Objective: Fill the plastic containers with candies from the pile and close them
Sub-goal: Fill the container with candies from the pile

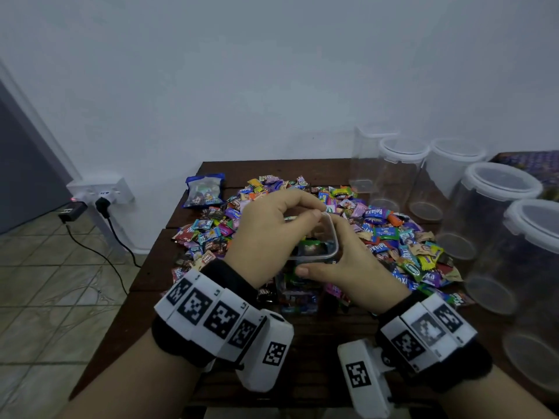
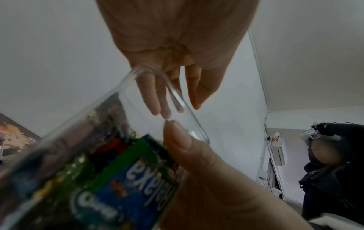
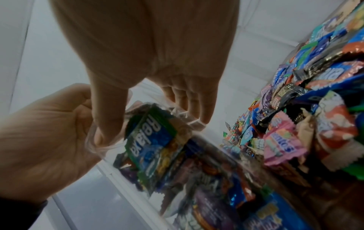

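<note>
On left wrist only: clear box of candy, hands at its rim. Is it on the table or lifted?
Observer: In the head view the box looks to stand on the table, just in front of the candy pile.
Operator: Any empties to fill?
Observer: Yes, several empty clear jars stand in a row along the table's right side.
Operator: What's the right hand's grip?
Observer: In the right wrist view the right hand grips the box top, with its thumb on one side and its fingers on the other.
</note>
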The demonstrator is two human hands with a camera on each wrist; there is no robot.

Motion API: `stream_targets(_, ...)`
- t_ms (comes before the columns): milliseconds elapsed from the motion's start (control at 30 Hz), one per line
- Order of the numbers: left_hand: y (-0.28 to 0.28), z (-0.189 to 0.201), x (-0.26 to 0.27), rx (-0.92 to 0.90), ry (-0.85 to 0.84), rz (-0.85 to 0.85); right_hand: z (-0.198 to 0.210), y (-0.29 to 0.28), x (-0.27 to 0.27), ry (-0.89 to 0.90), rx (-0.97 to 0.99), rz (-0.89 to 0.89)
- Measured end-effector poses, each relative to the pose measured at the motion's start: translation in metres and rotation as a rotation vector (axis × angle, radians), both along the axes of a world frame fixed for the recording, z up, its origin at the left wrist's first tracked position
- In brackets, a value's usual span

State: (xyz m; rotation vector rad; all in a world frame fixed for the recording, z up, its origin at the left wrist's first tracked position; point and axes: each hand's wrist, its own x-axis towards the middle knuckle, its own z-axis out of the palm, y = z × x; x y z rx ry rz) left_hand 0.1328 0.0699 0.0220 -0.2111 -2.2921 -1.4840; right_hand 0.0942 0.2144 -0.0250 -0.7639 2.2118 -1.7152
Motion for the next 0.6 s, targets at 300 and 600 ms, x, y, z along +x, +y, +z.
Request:
stream_targets(300, -0.018, 0.001, -0.005, 0.082, 0.096, 0.118, 0.000, 0.000, 0.000, -0.017, 0.029, 0.007)
stream_targets(600, -0.095, -0.020, -0.039, 0.003, -0.310, 0.449, 0.014, 0.020, -0.022, 0.077, 0.475, 0.147)
